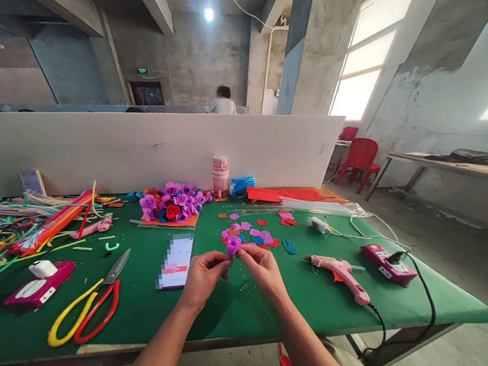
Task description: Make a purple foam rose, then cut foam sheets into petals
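Observation:
A small purple artificial flower (233, 245) is pinched between my two hands above the green table (223, 323). My left hand (205, 276) grips its left side with thumb and forefinger. On the other side my right hand (261, 267) presses its fingertips against the same flower. Just behind lie loose purple, red, blue and orange petals (290, 247), scattered flat. A phone (176, 261) rests left of my left hand. To the right of my right hand, a pink glue gun (341, 274) lies on its side, nozzle pointing left.
Scissors (96, 306) with yellow and red handles lie at left, near a purple power strip (42, 286). Finished flowers (172, 201) are heaped by a pink bottle (220, 176). Another power strip (389, 264), with cables, sits at right. A white partition (136, 141) stands behind.

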The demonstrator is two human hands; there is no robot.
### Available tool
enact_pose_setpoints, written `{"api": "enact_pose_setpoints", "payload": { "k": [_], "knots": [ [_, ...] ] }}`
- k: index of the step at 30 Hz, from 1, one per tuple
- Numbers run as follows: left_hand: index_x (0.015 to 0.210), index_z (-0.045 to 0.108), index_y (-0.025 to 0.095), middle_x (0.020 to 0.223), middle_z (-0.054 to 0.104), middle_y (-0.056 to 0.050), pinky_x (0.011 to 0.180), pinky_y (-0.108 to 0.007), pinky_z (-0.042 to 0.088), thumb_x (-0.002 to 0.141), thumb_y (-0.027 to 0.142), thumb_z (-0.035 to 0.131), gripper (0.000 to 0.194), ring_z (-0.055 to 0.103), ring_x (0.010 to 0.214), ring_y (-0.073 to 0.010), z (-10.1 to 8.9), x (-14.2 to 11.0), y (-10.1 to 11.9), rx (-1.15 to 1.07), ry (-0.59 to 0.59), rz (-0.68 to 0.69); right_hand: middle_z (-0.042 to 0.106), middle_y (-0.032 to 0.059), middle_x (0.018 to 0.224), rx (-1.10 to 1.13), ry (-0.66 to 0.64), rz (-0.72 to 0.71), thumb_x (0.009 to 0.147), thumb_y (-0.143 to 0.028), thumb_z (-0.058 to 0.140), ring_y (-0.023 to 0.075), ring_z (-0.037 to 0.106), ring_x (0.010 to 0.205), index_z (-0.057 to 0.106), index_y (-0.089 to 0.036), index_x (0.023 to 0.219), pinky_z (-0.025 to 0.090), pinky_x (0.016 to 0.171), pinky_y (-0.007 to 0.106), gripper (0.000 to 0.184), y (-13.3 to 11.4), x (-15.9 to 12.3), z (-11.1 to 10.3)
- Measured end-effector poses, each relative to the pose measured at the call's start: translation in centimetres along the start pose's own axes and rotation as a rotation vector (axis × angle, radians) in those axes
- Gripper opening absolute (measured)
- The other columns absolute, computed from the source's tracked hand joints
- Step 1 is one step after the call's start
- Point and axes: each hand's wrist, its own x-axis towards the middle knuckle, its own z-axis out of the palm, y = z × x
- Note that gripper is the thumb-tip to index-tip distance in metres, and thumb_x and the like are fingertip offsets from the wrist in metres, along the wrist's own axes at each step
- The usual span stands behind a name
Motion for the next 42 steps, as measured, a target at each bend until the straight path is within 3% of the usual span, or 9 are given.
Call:
{"api": "enact_pose_setpoints", "payload": {
  "k": [7, 20, 26, 31, 42],
  "knots": [
    [0.068, 0.071, 0.017, 0.056, 0.06, 0.003, 0.053, -0.023, 0.044, 0.063, 0.035, 0.076, 0.02, 0.054, 0.051, -0.0117, 0.3, -0.2, 0.3, -0.064, 0.0, -0.038, 0.071, 0.0041, 0.073, 0.024, 0.007, 0.005, 0.076, -0.041, 0.062, 0.0218, 0.061, 0.077, 0.078, -0.018, 0.083, 0.046, 0.07, 0.03, 0.029, 0.0, 0.0, 0.1],
    [0.068, 0.071, 0.017, 0.054, 0.062, 0.002, 0.052, -0.023, 0.044, 0.064, 0.032, 0.075, 0.016, 0.057, 0.051, -0.0129, 0.1, 0.2, -0.6, -0.004, 0.055, 0.003, 0.072, 0.0035, 0.08, 0.071, 0.003, 0.048, 0.075, -0.034, 0.058, 0.0229, 0.061, 0.085, 0.077, -0.02, 0.085, 0.045, 0.08, 0.03, 0.026, -0.3, -0.2, 0.2],
    [0.066, 0.07, 0.018, 0.054, 0.061, 0.003, 0.053, -0.023, 0.044, 0.064, 0.032, 0.075, 0.016, 0.056, 0.051, -0.0123, 0.2, 0.1, -0.5, -0.015, 0.065, 0.004, 0.072, 0.0066, 0.084, 0.256, 0.014, 0.043, 0.08, -0.041, 0.049, 0.0225, 0.062, 0.085, 0.077, -0.019, 0.08, 0.047, 0.082, 0.034, 0.035, 1.0, 0.1, 0.2],
    [0.066, 0.07, 0.018, 0.054, 0.06, 0.003, 0.052, -0.022, 0.043, 0.063, 0.033, 0.076, 0.017, 0.055, 0.05, -0.0112, 0.2, 0.1, -0.4, -0.036, 0.064, 0.004, 0.073, 0.005, 0.084, 0.223, -0.025, 0.091, 0.073, -0.035, 0.062, 0.0222, 0.062, 0.087, 0.077, -0.02, 0.084, 0.045, 0.085, 0.033, 0.023, 1.1, 0.4, 0.1],
    [0.067, 0.071, 0.017, 0.055, 0.06, 0.003, 0.053, -0.022, 0.043, 0.063, 0.031, 0.078, 0.016, 0.055, 0.051, -0.0109, 0.1, 0.1, -0.6, -0.046, 0.042, -0.004, 0.072, 0.0037, 0.081, 0.208, -0.051, 0.062, 0.072, -0.044, 0.07, 0.0209, 0.063, 0.085, 0.077, -0.022, 0.084, 0.045, 0.082, 0.031, 0.025, 0.5, 0.1, 0.4]
  ]
}}
